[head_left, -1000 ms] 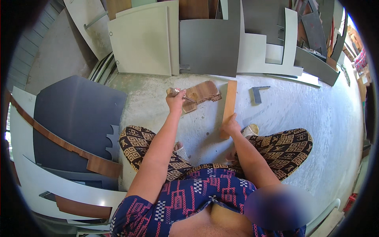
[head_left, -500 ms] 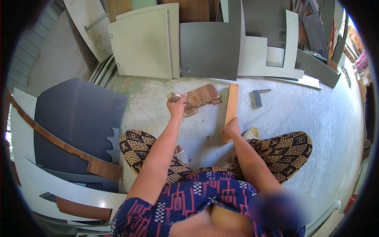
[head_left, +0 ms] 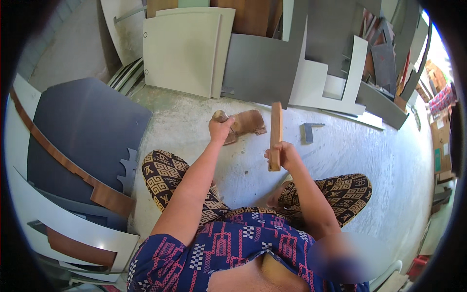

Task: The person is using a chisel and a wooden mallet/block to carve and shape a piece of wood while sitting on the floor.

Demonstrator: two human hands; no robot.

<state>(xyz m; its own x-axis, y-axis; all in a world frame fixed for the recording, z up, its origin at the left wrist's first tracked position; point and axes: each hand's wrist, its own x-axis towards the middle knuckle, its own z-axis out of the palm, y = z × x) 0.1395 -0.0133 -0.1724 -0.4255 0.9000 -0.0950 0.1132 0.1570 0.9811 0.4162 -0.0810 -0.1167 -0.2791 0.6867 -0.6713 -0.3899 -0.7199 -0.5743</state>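
Observation:
My left hand [head_left: 220, 130] is closed around a chisel [head_left: 219, 116], its thick, worn wooden handle sticking out above the fist; the lower part is mostly hidden. Right beside that hand, a brown wooden block [head_left: 250, 121] with a chipped end lies on the floor. In my right hand [head_left: 286, 155] is a long, light-brown wooden bar [head_left: 276, 124], gripped near its close end with fingers wrapped under and thumb on top. The bar looks raised off the floor and turned partly on edge. Farther right lies a dark L-shaped piece [head_left: 309, 132], like a small square.
Pale and grey panels [head_left: 182, 53] lean upright along the far side. On the left are a dark sheet [head_left: 87, 146], a brown curved strip [head_left: 63, 155] and white boards. My bent legs flank the concrete floor [head_left: 233, 180]. Cardboard boxes [head_left: 440, 141] stand far right.
My right hand has lifted the bar off the floor and tilted it, shifting its grip around it. The left hand still holds the chisel by the block. The view has turned slightly.

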